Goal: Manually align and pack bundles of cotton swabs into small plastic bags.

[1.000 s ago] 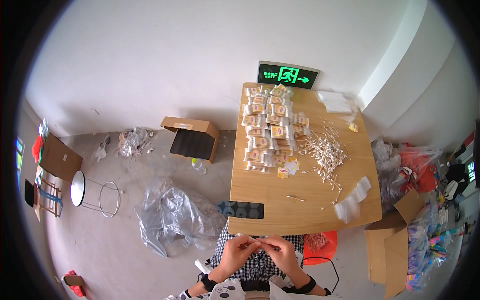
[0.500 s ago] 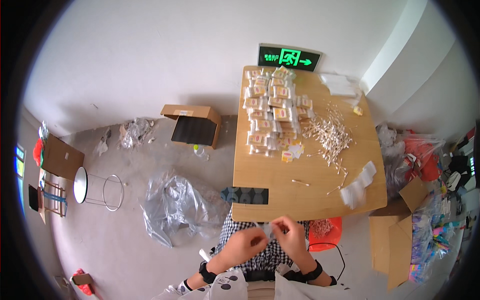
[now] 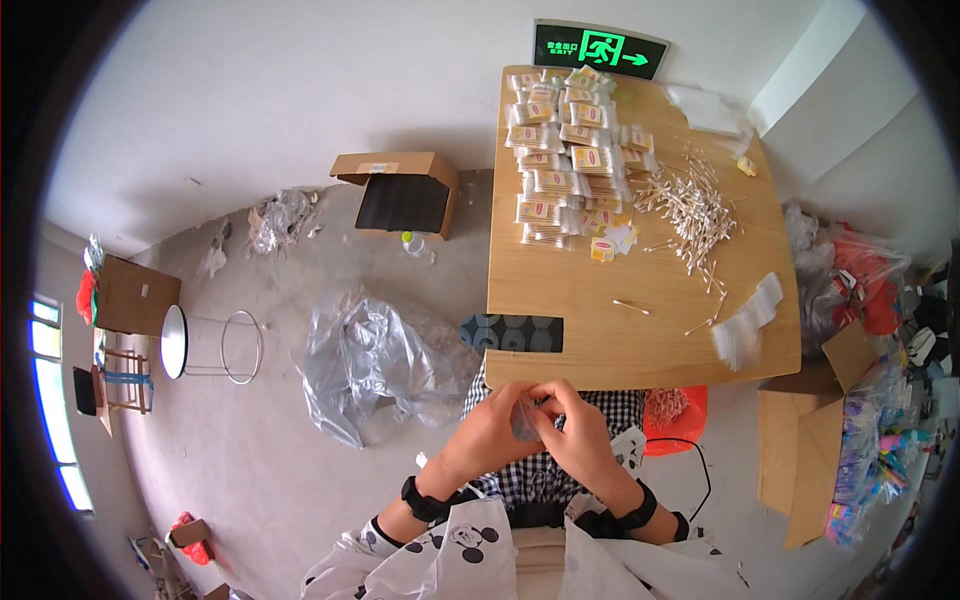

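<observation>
My left hand [image 3: 485, 437] and my right hand [image 3: 582, 437] meet over my lap, just in front of the table's near edge. Between them is a small clear plastic bag [image 3: 522, 420], pinched by the fingers of both hands. Part of the bag is hidden behind the fingers, and its contents are too small to make out. On the table [image 3: 570, 365] beyond lie loose cotton swabs [image 3: 692, 215] in a heap. To their left stand stacked packs of cotton swabs [image 3: 553, 183] with yellow cards in them. Flat clear bags [image 3: 745, 325] are fanned out near the right edge.
A dark patterned strip [image 3: 515, 333] lies over the table's near left corner. Beneath the near edge sits a red bag [image 3: 680, 425] of swabs. Crumpled plastic sheeting [image 3: 375, 365] covers floor at left; an open cardboard box [image 3: 795, 450] stands at right.
My hands have come closer together, with the clear bag now visible between them. The view has shifted, so the table appears higher and farther right.
</observation>
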`<state>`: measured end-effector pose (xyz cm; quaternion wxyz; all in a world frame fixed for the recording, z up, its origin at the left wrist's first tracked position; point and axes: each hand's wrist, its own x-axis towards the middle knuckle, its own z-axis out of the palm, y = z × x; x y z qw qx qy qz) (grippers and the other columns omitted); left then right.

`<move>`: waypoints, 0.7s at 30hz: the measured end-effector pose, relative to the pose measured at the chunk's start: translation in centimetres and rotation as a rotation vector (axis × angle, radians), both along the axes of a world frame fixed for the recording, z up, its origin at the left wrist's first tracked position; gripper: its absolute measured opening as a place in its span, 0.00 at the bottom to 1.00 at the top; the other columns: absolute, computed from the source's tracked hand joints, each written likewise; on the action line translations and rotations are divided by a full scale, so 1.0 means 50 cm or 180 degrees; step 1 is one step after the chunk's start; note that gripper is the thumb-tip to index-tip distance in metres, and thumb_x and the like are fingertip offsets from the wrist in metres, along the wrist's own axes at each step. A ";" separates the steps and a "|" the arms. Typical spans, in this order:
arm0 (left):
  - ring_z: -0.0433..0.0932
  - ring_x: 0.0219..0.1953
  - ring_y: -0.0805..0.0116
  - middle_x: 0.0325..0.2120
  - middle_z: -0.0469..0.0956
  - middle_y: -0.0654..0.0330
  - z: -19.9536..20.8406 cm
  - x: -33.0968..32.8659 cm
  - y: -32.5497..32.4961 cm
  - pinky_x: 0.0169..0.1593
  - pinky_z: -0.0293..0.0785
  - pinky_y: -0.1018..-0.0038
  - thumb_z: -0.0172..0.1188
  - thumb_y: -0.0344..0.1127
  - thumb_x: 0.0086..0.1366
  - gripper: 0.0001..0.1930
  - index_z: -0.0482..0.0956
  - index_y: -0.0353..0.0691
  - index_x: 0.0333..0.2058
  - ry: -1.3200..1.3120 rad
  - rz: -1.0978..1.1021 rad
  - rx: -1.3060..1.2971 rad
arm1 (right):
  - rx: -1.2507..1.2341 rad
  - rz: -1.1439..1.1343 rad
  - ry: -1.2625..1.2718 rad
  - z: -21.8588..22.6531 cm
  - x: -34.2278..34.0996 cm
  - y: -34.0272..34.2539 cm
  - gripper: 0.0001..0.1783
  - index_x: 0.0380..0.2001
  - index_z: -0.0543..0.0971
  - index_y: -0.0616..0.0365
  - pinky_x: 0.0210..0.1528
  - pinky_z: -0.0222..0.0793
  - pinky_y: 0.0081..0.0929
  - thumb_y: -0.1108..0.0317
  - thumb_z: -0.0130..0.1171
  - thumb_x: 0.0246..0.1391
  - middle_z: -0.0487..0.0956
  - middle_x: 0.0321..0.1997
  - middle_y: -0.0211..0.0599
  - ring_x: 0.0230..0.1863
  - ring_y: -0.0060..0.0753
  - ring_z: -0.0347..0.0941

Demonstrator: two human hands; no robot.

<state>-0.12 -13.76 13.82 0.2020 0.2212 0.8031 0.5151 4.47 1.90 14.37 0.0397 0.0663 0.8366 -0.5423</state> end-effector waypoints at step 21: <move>0.76 0.46 0.51 0.43 0.74 0.54 -0.271 -0.231 -0.129 0.47 0.75 0.61 0.74 0.33 0.45 0.33 0.72 0.41 0.52 0.0765 -0.0019 -0.1326 | -0.0161 -0.0673 -0.0236 -0.039 0.082 0.078 0.13 0.48 0.73 0.61 0.35 0.64 0.19 0.71 0.57 0.61 0.83 0.35 0.32 0.34 0.19 0.76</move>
